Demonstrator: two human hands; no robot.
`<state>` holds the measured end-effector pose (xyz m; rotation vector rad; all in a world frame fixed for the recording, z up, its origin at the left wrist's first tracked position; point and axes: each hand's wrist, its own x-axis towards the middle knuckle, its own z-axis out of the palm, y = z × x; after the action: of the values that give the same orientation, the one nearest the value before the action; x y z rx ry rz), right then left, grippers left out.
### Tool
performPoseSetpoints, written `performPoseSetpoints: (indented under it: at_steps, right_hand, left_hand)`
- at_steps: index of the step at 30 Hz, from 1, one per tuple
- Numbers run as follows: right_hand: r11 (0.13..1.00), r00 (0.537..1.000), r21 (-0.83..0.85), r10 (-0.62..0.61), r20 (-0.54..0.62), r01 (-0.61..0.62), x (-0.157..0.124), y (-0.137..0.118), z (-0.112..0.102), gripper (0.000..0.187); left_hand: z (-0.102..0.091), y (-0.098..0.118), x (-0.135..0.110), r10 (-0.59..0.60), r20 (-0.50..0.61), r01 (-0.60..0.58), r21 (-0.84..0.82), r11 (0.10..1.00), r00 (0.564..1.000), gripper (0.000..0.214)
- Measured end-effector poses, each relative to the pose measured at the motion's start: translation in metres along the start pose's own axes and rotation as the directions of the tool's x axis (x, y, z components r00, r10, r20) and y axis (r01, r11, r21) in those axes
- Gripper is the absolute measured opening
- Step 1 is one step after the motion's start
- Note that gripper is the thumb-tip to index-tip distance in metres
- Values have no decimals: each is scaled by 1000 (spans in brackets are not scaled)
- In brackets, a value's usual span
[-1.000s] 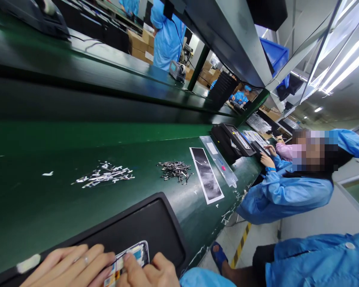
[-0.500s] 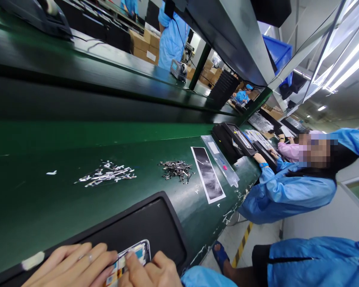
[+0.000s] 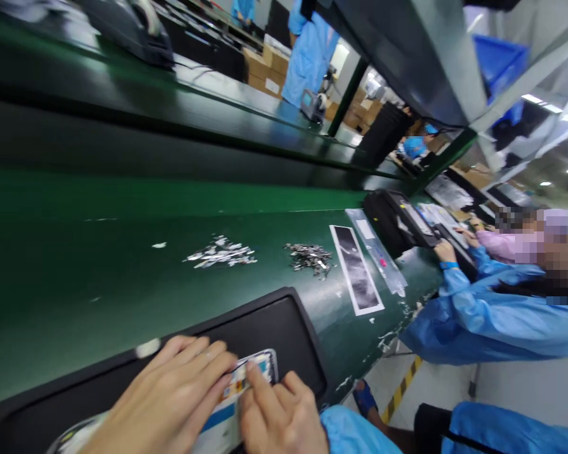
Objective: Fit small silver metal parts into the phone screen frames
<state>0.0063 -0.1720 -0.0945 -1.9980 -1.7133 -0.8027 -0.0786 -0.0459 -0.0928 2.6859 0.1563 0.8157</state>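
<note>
An opened phone [image 3: 224, 416], with a pale rim and orange and blue parts showing inside, lies in a shallow black tray [image 3: 284, 328]. My left hand [image 3: 175, 397] reaches across it, fingers close together and curled over its upper edge. My right hand [image 3: 281, 413] grips the near side, its index fingertip pressed on the inner parts by the rounded corner. Much of the phone is hidden under both hands. What lies beneath the right fingertip is too small to make out.
Beyond the tray are a pile of whitish strips [image 3: 224, 253], a pile of dark small parts [image 3: 310, 258], a black sheet with white border [image 3: 357, 271] and a clear plastic bag [image 3: 376, 252]. A co-worker in blue [image 3: 473, 302] sits at the right. A raised shelf [image 3: 208, 113] runs behind.
The camera view has shifted, so the bench items sit further right. Both hands stay at the phone, and more of its lower part and far-left end shows now.
</note>
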Motion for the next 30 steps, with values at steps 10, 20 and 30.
performPoseSetpoints:
  at_steps: [10,20,30]
  right_hand:
    - [910,910,270,-369,189,313,-7,31,-21,30]
    - [926,901,248,-347,262,285,0,29,-33,25]
    - [904,884,340,-363,295,258,5,32,-25,31]
  left_hand:
    - [-17,15,14,-201,291,219,-31,975,935,16]
    - [-21,17,13,-171,261,186,-36,982,950,19]
    - [-24,16,13,-102,262,104,8,995,960,12]
